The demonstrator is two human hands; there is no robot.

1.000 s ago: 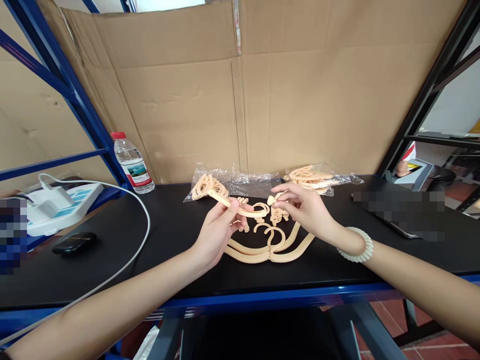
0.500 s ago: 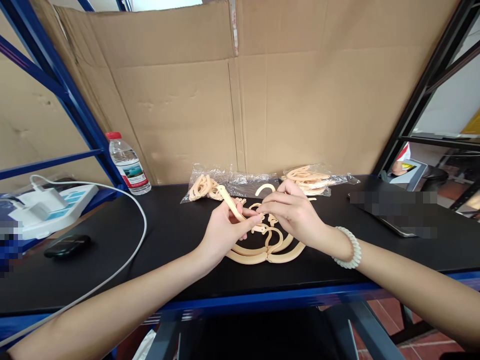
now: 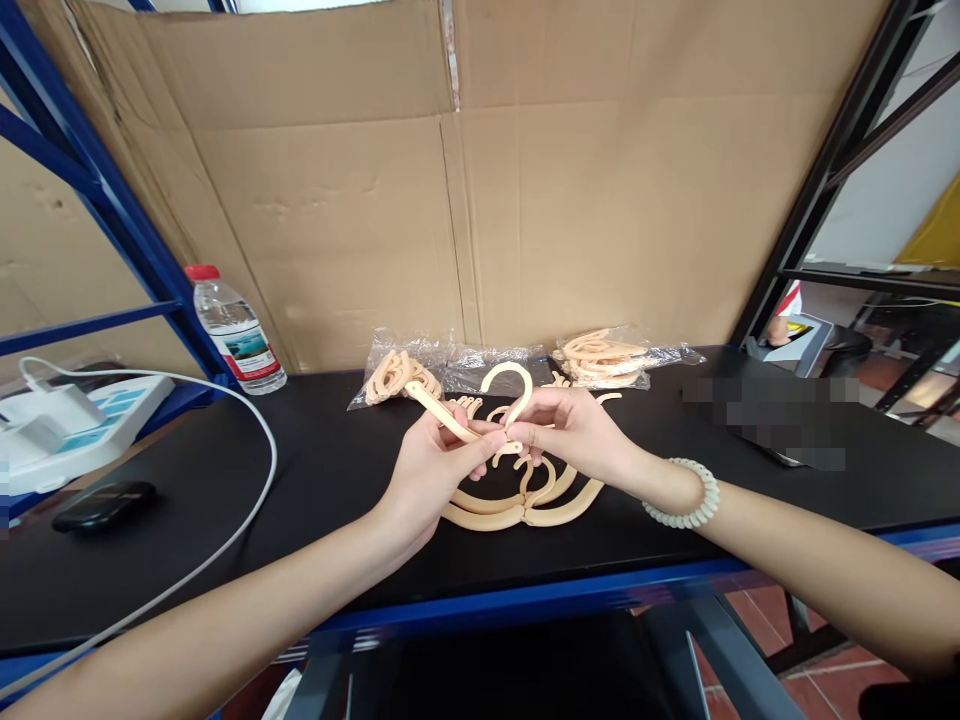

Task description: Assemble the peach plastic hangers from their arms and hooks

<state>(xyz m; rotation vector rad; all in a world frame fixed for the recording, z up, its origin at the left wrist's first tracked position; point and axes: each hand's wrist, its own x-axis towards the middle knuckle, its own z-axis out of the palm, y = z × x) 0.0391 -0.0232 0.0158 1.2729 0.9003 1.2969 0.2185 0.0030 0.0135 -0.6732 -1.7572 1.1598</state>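
Note:
My left hand (image 3: 431,470) is closed around a peach plastic hanger arm (image 3: 439,407) that slants up to the left. My right hand (image 3: 574,435) pinches a peach hook (image 3: 510,385) upright, its foot meeting the end of that arm between my fingertips. Just below my hands, assembled peach hangers (image 3: 525,500) lie stacked on the black tabletop (image 3: 315,480). Loose hook pieces lie under my right hand, partly hidden.
Two clear bags of peach parts (image 3: 397,370) (image 3: 611,358) lie at the back against the cardboard wall (image 3: 465,180). A water bottle (image 3: 236,330), a white power strip (image 3: 75,425), a white cable (image 3: 247,500) and a black device (image 3: 94,505) are at left.
My right hand has lifted a hook from the loose pieces and brought it upright to the end of the arm in my left hand. The view shifted slightly right.

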